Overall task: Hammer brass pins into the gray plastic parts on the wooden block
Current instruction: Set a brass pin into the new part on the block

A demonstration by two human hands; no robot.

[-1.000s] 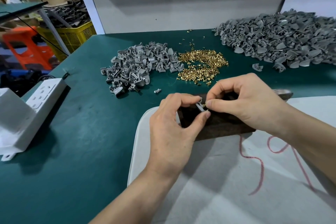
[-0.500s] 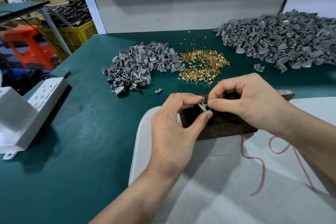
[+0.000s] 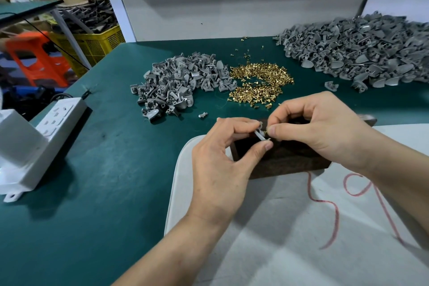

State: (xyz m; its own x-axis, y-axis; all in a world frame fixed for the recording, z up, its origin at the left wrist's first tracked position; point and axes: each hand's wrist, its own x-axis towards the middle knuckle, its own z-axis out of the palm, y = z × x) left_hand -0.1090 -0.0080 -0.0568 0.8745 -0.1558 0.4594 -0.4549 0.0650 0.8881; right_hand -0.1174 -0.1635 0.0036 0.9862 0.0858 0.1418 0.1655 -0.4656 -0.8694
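My left hand [image 3: 222, 160] pinches a small gray plastic part [image 3: 260, 134] between thumb and fingers, just above the dark wooden block [image 3: 285, 162]. My right hand [image 3: 318, 130] pinches a brass pin [image 3: 266, 133] against that part; only its tip shows. The block sits on a white board [image 3: 290, 227] and is mostly covered by both hands. A pile of loose brass pins [image 3: 260, 83] lies beyond the hands. No hammer is clearly visible; a dark object end [image 3: 366, 119] shows behind my right wrist.
A small heap of gray parts [image 3: 178, 83] lies left of the pins, a large heap [image 3: 362, 53] at the back right. One stray gray piece [image 3: 202, 114] lies on the green mat [image 3: 104, 169]. A white power strip [image 3: 34, 144] sits at the left edge. Red string [image 3: 334, 211] lies on the board.
Both hands stay almost still over the block, with the pin and part pinched together; only tiny finger shifts show.
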